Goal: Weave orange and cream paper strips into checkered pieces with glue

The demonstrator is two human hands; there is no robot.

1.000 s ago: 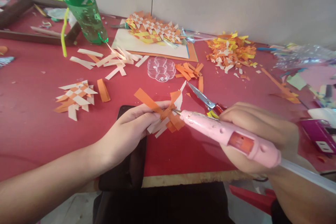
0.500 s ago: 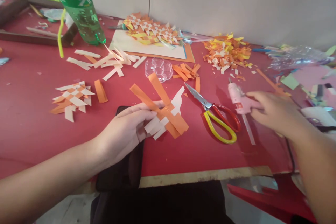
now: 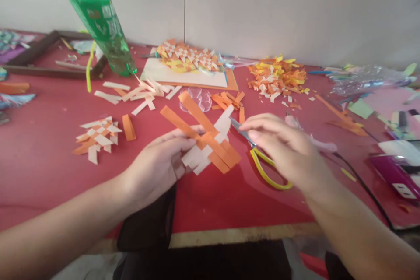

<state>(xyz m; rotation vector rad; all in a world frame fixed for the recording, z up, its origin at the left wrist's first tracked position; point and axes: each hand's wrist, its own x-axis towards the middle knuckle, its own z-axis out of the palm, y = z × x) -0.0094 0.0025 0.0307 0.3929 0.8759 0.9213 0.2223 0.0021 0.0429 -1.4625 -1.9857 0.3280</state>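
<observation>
My left hand pinches a woven piece of orange and white paper strips above the table. Two long orange strips stick up from it, and a white strip points to the upper right. My right hand hovers to the right of the weave, fingers stretched out and nothing visible in them. Under that hand lie scissors with a yellow handle loop; part of them is covered. Behind it, a pink glue gun rests on the table, partly hidden.
A second small woven piece and a folded orange strip lie at left. Farther back are white strips, orange strips, a pile of paper bits and a green bottle. A dark phone-like object lies at the front edge.
My right hand has let go of the glue gun and moved left, over the scissors and near the weave. My left hand still holds the weave. The view has tilted up slightly.
</observation>
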